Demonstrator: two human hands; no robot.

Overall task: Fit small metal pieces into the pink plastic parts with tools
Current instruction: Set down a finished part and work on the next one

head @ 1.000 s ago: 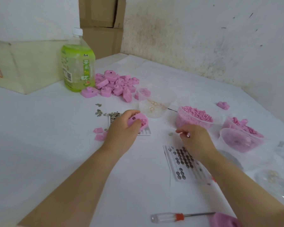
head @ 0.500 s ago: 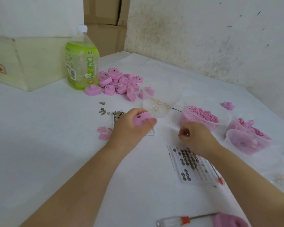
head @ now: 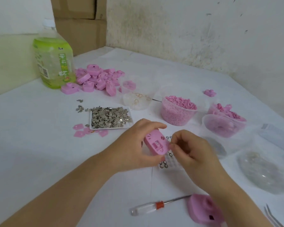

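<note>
White table [head: 39,153]; tray [head: 95,127] holds metal pieces [head: 110,117]; tub [head: 177,117] holds pink bits [head: 180,102].

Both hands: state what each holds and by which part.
Left hand grips the pink plastic part by its sides, open face up. Right hand pinches at the part's right edge; whether it holds a metal piece cannot be told.

A white-covered counter [head: 31,145] fills the lower part of the view and runs back into a corner. Behind it on the right stands a rough plastered wall [head: 187,33], off-white with yellowish stains and a few dark marks. At the corner, brown cardboard boxes [head: 80,22] are stacked against the wall. On the left the wall [head: 15,13] is plain white. The light is soft and even, with faint shadows.
</note>
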